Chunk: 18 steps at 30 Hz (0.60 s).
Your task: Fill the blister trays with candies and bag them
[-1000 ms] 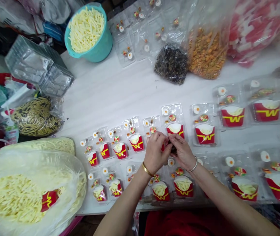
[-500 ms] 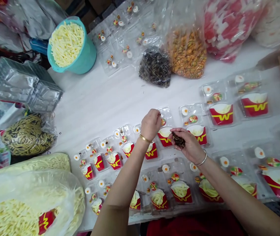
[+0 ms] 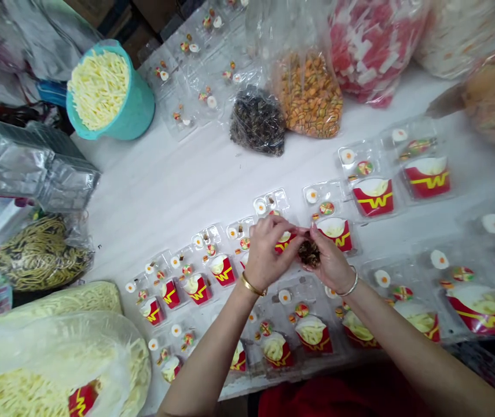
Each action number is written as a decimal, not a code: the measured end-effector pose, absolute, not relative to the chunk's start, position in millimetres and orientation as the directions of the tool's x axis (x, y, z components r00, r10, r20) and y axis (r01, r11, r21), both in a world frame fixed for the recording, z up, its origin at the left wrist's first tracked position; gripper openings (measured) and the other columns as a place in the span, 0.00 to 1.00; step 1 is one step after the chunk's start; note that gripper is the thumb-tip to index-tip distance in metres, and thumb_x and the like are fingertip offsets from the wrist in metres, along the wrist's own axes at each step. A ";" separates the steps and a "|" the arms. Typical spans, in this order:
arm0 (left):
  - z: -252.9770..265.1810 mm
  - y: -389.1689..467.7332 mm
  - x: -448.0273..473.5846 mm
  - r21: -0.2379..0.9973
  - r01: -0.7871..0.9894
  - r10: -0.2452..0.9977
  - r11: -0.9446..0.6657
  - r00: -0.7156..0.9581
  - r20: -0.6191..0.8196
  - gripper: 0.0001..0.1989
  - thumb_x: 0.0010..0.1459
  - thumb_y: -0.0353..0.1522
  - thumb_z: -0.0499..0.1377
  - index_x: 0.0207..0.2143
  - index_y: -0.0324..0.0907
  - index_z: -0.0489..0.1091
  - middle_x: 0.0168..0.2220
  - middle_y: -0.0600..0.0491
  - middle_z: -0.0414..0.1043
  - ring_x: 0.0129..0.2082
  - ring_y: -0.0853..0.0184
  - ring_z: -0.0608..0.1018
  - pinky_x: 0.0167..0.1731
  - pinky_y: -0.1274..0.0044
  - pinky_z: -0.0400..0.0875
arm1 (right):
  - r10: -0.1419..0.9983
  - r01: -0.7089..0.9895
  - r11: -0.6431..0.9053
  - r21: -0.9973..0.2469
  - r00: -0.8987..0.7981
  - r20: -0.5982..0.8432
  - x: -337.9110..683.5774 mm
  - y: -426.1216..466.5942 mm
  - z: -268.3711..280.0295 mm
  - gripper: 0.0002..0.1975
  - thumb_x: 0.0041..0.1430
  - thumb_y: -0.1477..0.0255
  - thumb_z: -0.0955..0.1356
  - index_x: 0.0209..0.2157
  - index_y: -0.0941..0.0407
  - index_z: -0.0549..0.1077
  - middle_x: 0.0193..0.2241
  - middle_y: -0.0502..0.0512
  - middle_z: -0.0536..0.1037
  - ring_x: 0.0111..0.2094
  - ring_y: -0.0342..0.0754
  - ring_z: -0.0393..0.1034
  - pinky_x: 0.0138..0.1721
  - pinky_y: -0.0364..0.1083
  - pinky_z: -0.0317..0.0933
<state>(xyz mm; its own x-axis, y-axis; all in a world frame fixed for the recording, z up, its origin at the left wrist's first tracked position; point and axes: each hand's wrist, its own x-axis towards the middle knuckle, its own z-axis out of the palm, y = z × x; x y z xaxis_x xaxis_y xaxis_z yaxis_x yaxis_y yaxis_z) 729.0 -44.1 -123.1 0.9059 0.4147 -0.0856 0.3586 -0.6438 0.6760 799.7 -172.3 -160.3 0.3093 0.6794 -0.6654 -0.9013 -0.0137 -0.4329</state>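
Note:
My right hand [image 3: 332, 263] is cupped around a small heap of dark brown gummy-like pieces [image 3: 308, 252]. My left hand [image 3: 271, 246] reaches in from the left, its thumb and index finger coming together at the heap's edge; whatever is between the fingertips is hidden. Below both hands stands a row of clear plastic trays [image 3: 273, 200], each with a fried-egg gummy [image 3: 260, 207], small colourful gummies and a red carton [image 3: 223, 271] with a yellow "W". Several trays to the left also show a small brown piece in a compartment.
A clear bag of dark brown pieces [image 3: 258, 121] lies beside a bag of orange burger-shaped gummies [image 3: 310, 95] and a pink-and-white bag [image 3: 373, 52]. At the left are a turquoise bucket [image 3: 140, 110] of pale strips, stacked clear trays [image 3: 51, 174] and a large open bag [image 3: 99, 336].
My left hand has moved from above a tray down to the heap in my right hand. A brown piece now shows in that tray. The whole view has shifted slightly.

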 end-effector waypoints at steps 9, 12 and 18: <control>-125.8 -69.1 753.3 0.775 0.350 0.435 -0.526 0.894 -0.108 0.02 0.58 0.31 0.56 0.34 0.44 0.69 0.37 0.51 0.71 0.40 0.64 0.72 0.43 0.70 0.64 | 0.704 -0.922 -0.102 -0.373 0.198 -0.682 808.1 -194.4 -156.1 0.26 0.55 0.46 0.61 0.30 0.55 0.73 0.19 0.51 0.70 0.17 0.42 0.59 0.14 0.41 0.42; -144.2 -64.9 780.0 0.689 0.360 0.496 -0.629 0.868 0.000 0.04 0.59 0.32 0.55 0.36 0.44 0.69 0.37 0.51 0.70 0.41 0.63 0.71 0.44 0.69 0.62 | 0.684 -0.943 -0.010 -0.331 0.235 -0.690 821.5 -211.6 -156.6 0.18 0.55 0.55 0.66 0.36 0.56 0.74 0.27 0.53 0.74 0.21 0.41 0.63 0.16 0.40 0.45; -188.1 -64.7 839.6 0.391 0.307 0.352 -0.868 0.935 0.050 0.06 0.60 0.31 0.53 0.37 0.45 0.70 0.40 0.49 0.70 0.41 0.60 0.68 0.41 0.66 0.57 | 0.608 -0.893 0.049 -0.447 0.382 -0.696 844.6 -246.7 -159.4 0.11 0.53 0.65 0.70 0.37 0.56 0.73 0.30 0.52 0.74 0.22 0.39 0.63 0.18 0.39 0.47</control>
<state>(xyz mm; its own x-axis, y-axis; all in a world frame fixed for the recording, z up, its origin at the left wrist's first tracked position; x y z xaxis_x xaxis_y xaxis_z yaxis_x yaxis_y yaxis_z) 839.6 -64.7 -188.1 0.9345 0.3525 0.0496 0.3066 -0.8680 0.3906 844.6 -246.7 -159.4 0.3816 0.6078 -0.6964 -0.8933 0.0490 -0.4468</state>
